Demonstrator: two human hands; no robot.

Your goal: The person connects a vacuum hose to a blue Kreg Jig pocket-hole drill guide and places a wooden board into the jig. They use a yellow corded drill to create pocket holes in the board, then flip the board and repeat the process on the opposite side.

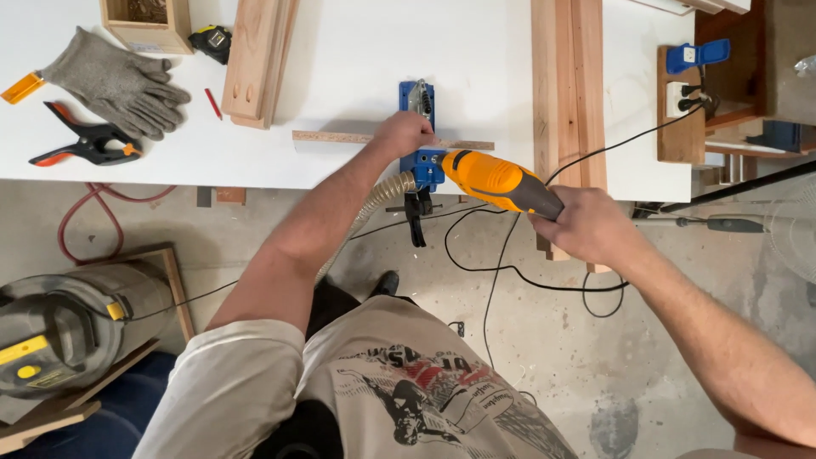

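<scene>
Yellow drill [497, 180] at white bench edge [170, 174].

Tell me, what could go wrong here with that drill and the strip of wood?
The left hand presses the thin wood strip right beside the blue jig where the yellow drill enters; a slip could bring the bit near the fingers. The strip looks hand-held on that side, so it might shift while being drilled. The black cord loops on the floor near the feet, a possible snag or trip.

Glossy orange plastic drill [497, 180], raw wooden strip [340, 137], smooth matt white tabletop [357, 51].
</scene>
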